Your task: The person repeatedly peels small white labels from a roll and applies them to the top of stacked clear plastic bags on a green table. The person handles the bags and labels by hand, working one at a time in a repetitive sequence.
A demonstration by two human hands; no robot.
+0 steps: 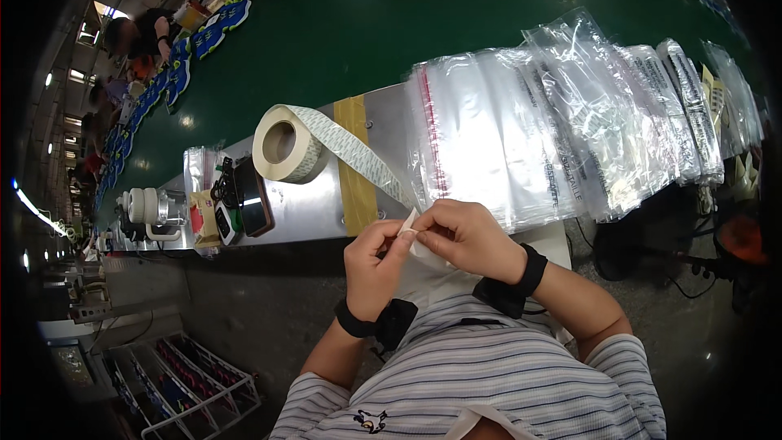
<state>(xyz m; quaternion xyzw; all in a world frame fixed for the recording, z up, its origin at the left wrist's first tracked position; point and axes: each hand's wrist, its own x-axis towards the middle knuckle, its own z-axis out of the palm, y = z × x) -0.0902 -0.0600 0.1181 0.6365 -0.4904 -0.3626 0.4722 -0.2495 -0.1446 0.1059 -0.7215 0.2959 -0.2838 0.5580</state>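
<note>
1. Left hand (375, 265): thumb and forefinger pinching a white slip (410, 221).
2. Right hand (468, 236): at the left hand's 2 o'clock, fingertips close to the left's; thumb and forefinger pinch the same slip.
3. White slip: between both sets of fingertips. Whether it joins the printed strip (366, 165) cannot be told.
4. Printed strip: runs from the label roll (304, 155), at the hands' 10 o'clock, down to just beyond the fingertips, crossing the yellow tape (352, 118).
5. Clear plastic bags (497, 130): overlapping, at 1 to 2 o'clock from the hands.
6. Dark phone (253, 200): between 9 and 10 o'clock.
7. Blue shoes (210, 39): lined up toward 10 to 11 o'clock on the green surface (407, 16).
</note>
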